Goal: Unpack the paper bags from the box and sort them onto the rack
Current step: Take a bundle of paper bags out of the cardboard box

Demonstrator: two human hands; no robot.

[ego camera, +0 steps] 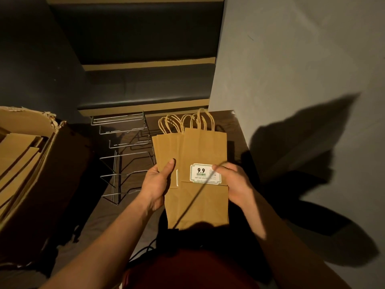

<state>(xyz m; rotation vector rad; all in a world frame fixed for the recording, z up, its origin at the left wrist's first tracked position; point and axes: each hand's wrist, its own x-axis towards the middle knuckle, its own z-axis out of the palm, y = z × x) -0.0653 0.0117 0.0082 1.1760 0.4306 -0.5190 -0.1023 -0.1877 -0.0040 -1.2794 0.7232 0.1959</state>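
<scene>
Brown box (31, 174) on left, flat paper bags inside, cut off at edge. Wire rack (125, 157) beside. Left hand (155, 184) and right hand (233, 184) gripping paper bags (198, 151); lower bags hidden.

We see left hand (158, 182) and right hand (233, 184) gripping flat brown paper bags (200, 151); silver wire rack (125, 155) at ten o'clock, torn cardboard box (41, 163) at nine.

A dark wooden table (235, 130) carries the wire rack (123, 155) and cardboard box (52, 174).
</scene>
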